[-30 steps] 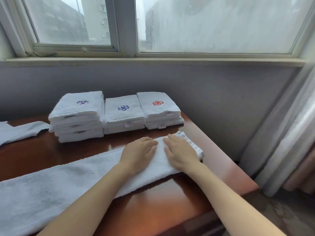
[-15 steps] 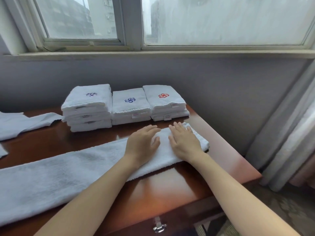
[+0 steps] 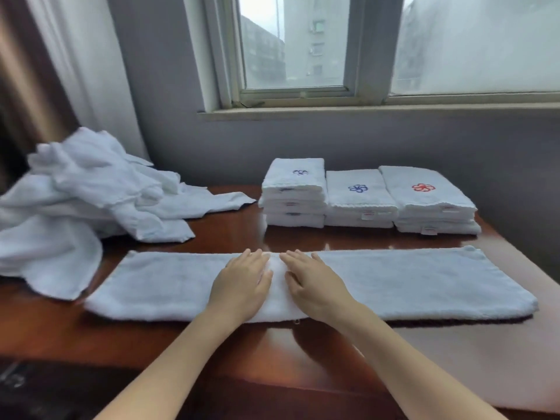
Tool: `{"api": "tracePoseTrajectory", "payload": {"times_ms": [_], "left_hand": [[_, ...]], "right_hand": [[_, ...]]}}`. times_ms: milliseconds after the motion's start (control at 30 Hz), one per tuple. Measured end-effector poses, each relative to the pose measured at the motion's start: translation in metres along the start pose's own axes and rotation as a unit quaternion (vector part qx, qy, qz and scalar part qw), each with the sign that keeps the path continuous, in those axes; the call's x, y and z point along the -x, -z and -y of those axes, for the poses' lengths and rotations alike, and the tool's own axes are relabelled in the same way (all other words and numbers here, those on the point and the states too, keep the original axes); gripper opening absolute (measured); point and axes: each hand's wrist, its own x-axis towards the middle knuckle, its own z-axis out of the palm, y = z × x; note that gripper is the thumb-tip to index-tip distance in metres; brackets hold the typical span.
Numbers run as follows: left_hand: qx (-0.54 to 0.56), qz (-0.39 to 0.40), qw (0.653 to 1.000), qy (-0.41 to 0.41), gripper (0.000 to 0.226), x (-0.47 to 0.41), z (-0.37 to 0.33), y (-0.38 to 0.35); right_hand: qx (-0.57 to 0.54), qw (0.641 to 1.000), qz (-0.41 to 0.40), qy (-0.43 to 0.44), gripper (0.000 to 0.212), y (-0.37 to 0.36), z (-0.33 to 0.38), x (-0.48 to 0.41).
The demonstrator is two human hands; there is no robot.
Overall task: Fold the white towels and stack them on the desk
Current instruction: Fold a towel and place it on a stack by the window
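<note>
A long white towel [image 3: 424, 280], folded into a narrow strip, lies across the brown desk [image 3: 303, 353]. My left hand [image 3: 242, 283] and my right hand [image 3: 312, 283] press flat on its middle, side by side, fingers straight. Behind them stand three stacks of folded white towels: one with a purple emblem [image 3: 294, 192], one with a blue emblem [image 3: 359, 198] and one with a red emblem [image 3: 427, 198].
A heap of unfolded white towels [image 3: 85, 201] covers the desk's left end. A curtain [image 3: 75, 71] hangs at the far left. The grey wall and window sill [image 3: 363, 110] run behind the stacks. The desk's front edge is near my forearms.
Both hands have slid from the towel's right end to its middle. The view has swung left, bringing the heap of unfolded towels and the left curtain into sight.
</note>
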Motion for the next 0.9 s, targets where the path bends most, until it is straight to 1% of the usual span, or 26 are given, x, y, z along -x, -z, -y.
{"api": "tracePoseTrajectory", "payload": {"times_ms": [100, 167, 233, 333, 433, 533, 633, 733, 833, 900], "left_hand": [[-0.019, 0.024, 0.999, 0.039, 0.052, 0.01, 0.031, 0.006], [-0.046, 0.06, 0.996, 0.057, 0.055, 0.014, 0.046, 0.008], [-0.072, 0.08, 0.992, 0.068, 0.057, 0.015, 0.055, 0.007], [-0.077, 0.083, 0.991, 0.075, 0.058, 0.014, 0.059, 0.005], [-0.074, 0.087, 0.99, 0.086, 0.056, 0.011, 0.06, 0.005], [-0.058, 0.087, 0.988, 0.111, 0.056, 0.008, 0.069, 0.008], [-0.059, 0.086, 0.983, 0.149, 0.058, 0.009, 0.094, 0.015], [-0.083, 0.076, 0.976, 0.188, 0.061, 0.015, 0.13, 0.025], [-0.093, 0.071, 0.968, 0.223, 0.063, 0.022, 0.163, 0.036], [-0.1, 0.059, 0.964, 0.24, 0.062, 0.026, 0.178, 0.039]], "right_hand": [[0.005, 1.0, 0.009, 0.025, 0.045, -0.021, 0.027, -0.018], [0.025, 0.999, 0.021, 0.024, 0.045, -0.032, 0.034, -0.027], [0.053, 0.997, 0.053, 0.008, 0.051, -0.04, 0.035, -0.032], [0.085, 0.993, 0.078, -0.019, 0.059, -0.045, 0.032, -0.034], [0.116, 0.987, 0.099, -0.044, 0.059, -0.046, 0.037, -0.035], [0.118, 0.985, 0.113, -0.062, 0.057, -0.045, 0.051, -0.043], [0.104, 0.992, 0.074, 0.005, 0.047, -0.049, 0.07, -0.052], [0.077, 0.994, 0.052, 0.062, 0.042, -0.058, 0.087, -0.062], [0.074, 0.993, 0.05, 0.081, 0.039, -0.07, 0.094, -0.068], [0.082, 0.992, 0.051, 0.083, 0.043, -0.078, 0.093, -0.07]]}}
